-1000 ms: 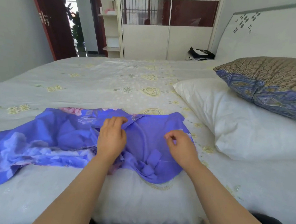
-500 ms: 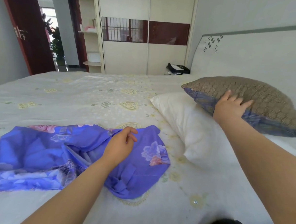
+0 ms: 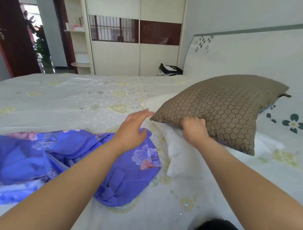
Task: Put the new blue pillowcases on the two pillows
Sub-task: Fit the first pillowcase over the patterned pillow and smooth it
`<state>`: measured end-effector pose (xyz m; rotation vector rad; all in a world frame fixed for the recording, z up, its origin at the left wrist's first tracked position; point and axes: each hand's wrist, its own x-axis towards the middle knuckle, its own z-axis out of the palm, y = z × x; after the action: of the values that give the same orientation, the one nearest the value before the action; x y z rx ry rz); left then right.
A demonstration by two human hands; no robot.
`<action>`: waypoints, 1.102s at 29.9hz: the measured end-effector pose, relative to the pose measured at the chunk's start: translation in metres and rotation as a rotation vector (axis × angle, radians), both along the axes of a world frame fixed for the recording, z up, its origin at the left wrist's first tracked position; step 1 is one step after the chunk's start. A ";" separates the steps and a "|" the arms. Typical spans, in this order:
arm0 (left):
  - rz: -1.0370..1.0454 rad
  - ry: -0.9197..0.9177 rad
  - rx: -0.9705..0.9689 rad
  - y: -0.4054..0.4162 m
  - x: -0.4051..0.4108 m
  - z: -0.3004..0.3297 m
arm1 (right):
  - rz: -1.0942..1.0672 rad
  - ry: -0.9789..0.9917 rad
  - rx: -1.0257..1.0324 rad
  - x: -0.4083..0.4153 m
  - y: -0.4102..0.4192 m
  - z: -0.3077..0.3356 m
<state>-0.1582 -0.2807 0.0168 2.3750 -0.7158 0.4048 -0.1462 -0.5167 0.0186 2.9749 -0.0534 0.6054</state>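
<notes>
So at this point the blue pillowcase was lying crumpled on the bed on my left side, opening not sorted out at all, flower print up. My left hand was hovering just above its right end with the fingers loose and spread, holding nothing, reaching toward the near corner of the brown pillow. My right hand had its fingers curled around that pillow's lower front edge and had it tipped up off the white pillow underneath, which was lying flat beside the pillowcase.

My take on doing this bit well: get the second hand onto the free corner before hauling the pillow over. One-handed on an edge, a stuffed pillow probably flops and twists, and it could drag the white one along with it. With both hands on the short end you can set it down right next to the pillowcase with that end pointing at the opening.

Also worth finding the open end of the case first and spreading it flat, since it was bunched up and I honestly couldn't tell where the opening was. I couldn't tell either whether the brown cover had to come off first; a blue patterned edge peeked out underneath, so check that.
</notes>
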 end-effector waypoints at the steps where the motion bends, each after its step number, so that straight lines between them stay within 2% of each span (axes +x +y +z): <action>1: -0.023 -0.037 0.095 -0.015 0.003 0.010 | 0.028 0.000 -0.020 -0.003 0.001 -0.007; 4: -0.067 -0.079 0.270 -0.058 0.015 0.029 | 0.094 0.004 -0.065 -0.012 -0.001 -0.024; 7: -0.158 -0.045 0.137 -0.096 0.024 0.046 | 0.161 0.023 -0.109 -0.020 -0.001 -0.037; 10: -0.240 0.108 0.017 -0.138 0.020 0.067 | 0.190 0.033 -0.186 -0.020 0.004 -0.044; 12: -0.242 0.326 0.079 -0.166 0.017 0.072 | 0.191 -0.062 -0.214 -0.017 0.002 -0.052; 14: -0.125 0.415 0.235 -0.184 0.019 0.068 | 0.220 -0.154 -0.233 -0.016 -0.001 -0.063; 17: 0.084 0.232 0.411 -0.197 0.029 0.053 | 0.213 -0.231 -0.253 -0.020 -0.006 -0.084; 21: 0.163 0.008 0.313 -0.207 0.039 0.037 | 0.232 -0.338 -0.128 -0.023 -0.016 -0.104; 24: 0.156 0.004 0.192 -0.199 0.046 0.037 | 0.302 -0.418 0.163 -0.032 -0.021 -0.129; 25: 0.163 0.006 0.158 -0.194 0.048 0.039 | 0.264 -0.437 0.350 -0.042 -0.021 -0.129; 29: 0.168 0.047 -0.025 -0.168 0.053 0.039 | -0.026 -0.476 1.411 -0.063 -0.020 -0.096; 32: 0.170 0.150 -0.175 -0.145 0.052 0.028 | -0.125 -0.654 1.876 -0.059 -0.030 -0.053; 33: 0.174 0.175 -0.216 -0.136 0.049 0.025 | -0.107 -0.653 2.014 -0.061 -0.034 -0.036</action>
<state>-0.1095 -0.4168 0.0414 2.2401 -0.3676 0.3240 -0.2074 -0.5508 -0.0170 3.6958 -1.8247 2.7135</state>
